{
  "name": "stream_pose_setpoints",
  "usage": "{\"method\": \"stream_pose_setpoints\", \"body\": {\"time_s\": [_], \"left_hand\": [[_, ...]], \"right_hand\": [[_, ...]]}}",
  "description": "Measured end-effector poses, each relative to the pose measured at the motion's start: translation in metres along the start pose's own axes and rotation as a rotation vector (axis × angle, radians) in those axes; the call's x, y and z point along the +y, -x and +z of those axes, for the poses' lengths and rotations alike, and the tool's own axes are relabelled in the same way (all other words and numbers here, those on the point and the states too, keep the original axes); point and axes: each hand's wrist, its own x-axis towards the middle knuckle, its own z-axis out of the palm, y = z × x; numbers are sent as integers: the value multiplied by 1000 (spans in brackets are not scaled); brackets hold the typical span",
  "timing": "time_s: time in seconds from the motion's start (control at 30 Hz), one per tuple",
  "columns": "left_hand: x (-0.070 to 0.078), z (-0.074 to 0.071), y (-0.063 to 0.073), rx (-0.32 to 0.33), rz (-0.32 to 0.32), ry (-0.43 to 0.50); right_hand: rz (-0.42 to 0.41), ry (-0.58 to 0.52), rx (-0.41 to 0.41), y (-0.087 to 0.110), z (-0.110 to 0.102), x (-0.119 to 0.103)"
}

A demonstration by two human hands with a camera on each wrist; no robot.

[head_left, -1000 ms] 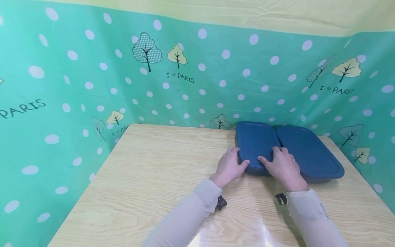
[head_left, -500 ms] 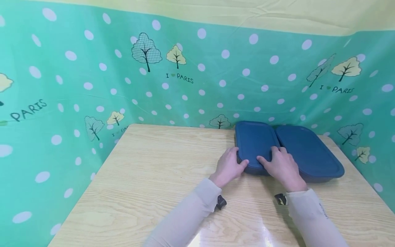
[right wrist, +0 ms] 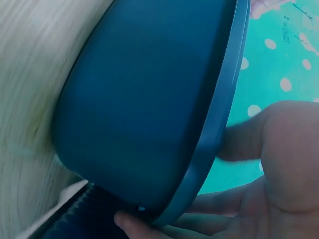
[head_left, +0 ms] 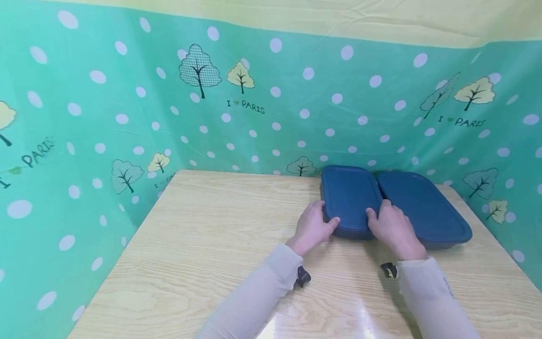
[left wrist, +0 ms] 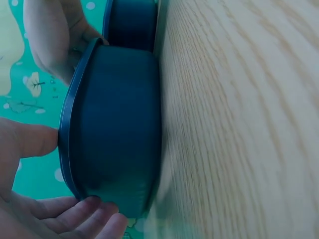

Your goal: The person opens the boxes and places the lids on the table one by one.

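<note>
A blue lidded storage container [head_left: 349,195] rests on the wooden table. At its near left corner, my left hand [head_left: 312,228] grips it, thumb on the lid's edge and fingers along the side wall. My right hand [head_left: 394,229] holds the near right corner, its thumb at the lid's rim. The right wrist view shows some fingers reaching round the side wall [right wrist: 134,104], beside the ribbed wall of the second container [right wrist: 82,214]. That wider second blue lidded container [head_left: 425,207] stands close on the right. The lids look shut; the contents are hidden.
The pale wood-grain table [head_left: 203,240] reaches left and toward the front. Behind it and at both sides hangs a green dotted curtain [head_left: 254,132] with tree prints. Both containers stand near the table's back right corner.
My right thumb has slid right, from on top of the lid to its right edge, and the right hand has shifted slightly right. My left hand keeps its place; the containers look nearly still.
</note>
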Motion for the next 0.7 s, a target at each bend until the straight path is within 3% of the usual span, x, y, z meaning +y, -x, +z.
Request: {"method": "stream_pose_setpoints", "body": {"time_s": [0.33,0.7], "left_hand": [[-3,0,-2,-11,-42,54],[-2,-1,-2,-27,-74,94]], "right_hand": [[83,-63,-113,-1,-7,8],[75,-74,-117,-4,-6,13]]}}
